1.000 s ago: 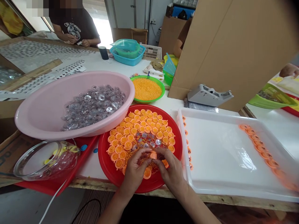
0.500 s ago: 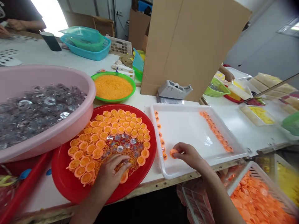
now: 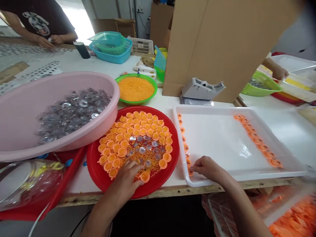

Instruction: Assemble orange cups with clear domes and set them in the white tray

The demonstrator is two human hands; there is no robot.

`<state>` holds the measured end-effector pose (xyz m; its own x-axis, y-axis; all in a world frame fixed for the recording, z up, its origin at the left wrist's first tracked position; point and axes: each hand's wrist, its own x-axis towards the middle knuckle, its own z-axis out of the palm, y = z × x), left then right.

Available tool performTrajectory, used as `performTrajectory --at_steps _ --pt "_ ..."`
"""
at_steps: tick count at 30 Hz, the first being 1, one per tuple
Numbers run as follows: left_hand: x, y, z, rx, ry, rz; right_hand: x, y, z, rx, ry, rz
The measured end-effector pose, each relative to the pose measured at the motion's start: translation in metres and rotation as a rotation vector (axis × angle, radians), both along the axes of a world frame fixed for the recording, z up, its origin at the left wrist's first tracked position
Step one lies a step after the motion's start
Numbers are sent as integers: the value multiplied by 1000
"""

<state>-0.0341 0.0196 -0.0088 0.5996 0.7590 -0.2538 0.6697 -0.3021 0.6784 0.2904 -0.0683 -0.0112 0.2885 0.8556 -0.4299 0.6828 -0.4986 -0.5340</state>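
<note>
My left hand [image 3: 128, 176] is over the near side of a round red tray [image 3: 98, 174], thumb and fingers apart, beside a small orange cup-shaped piece [image 3: 145, 176]. Many similar orange pieces [image 3: 122, 151] with yellow-orange filling cover the tray around a patch of small orange beads [image 3: 154, 166] and clear domed discs [image 3: 142, 150]. In a white rectangular tray [image 3: 212, 138], my right hand [image 3: 207, 168] pinches an orange piece [image 3: 191, 172] at the near end of the left column. Another column of orange pieces [image 3: 258, 141] lies along the tray's right side.
A pink basin [image 3: 106, 121] of clear domed discs stands left, overlapping the red tray. Behind are a green bowl [image 3: 155, 87] of orange granules, a tape dispenser [image 3: 202, 89] and a cardboard panel [image 3: 204, 49]. Other people's hands [image 3: 280, 72] work at the far left and right.
My right hand has brought the orange piece left and nearer, to the near end of the left column. My left hand's fingers have spread around an orange piece. The view has turned left.
</note>
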Motion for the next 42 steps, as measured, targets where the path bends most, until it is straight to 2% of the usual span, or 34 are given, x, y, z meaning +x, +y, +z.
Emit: performTrajectory --at_steps 3,6,8,10,12,14,19,21,24,28,31,33,38,42 --pt "-5 -2 3 -23 -53 -1 -8 7 18 11 -134 91" --pt "-3 -6 0 0 -109 9 -44 27 28 201 -70 263" --pt "1 -8 -5 37 -152 27 -81 42 26 323 10 398" --pt "6 -11 -10 73 -202 38 -119 56 19 403 0 488" --pt "8 -12 -13 98 -244 61 -149 65 10 430 -5 522" --pt "8 -12 -12 110 -277 116 -164 70 2 427 -12 521" --pt "3 -7 -1 72 -341 255 -157 69 -7 409 -58 510" --pt "4 -4 2 61 -392 287 -148 67 -10 431 -15 455" --pt "5 -1 3 35 -488 320 -137 63 -14 456 171 291" --pt "6 -1 0 8 -553 354 -130 57 -14 342 532 51" --pt "7 -2 1 7 -547 357 -129 53 -10 280 817 -45" --pt "8 -3 4 -28 -544 346 -130 53 -7 276 914 -76" --pt "9 1 14 -275 -626 353 -134 53 -5 234 1078 -113" --pt "4 7 11 -329 -716 346 -136 52 -4 267 1102 -91"
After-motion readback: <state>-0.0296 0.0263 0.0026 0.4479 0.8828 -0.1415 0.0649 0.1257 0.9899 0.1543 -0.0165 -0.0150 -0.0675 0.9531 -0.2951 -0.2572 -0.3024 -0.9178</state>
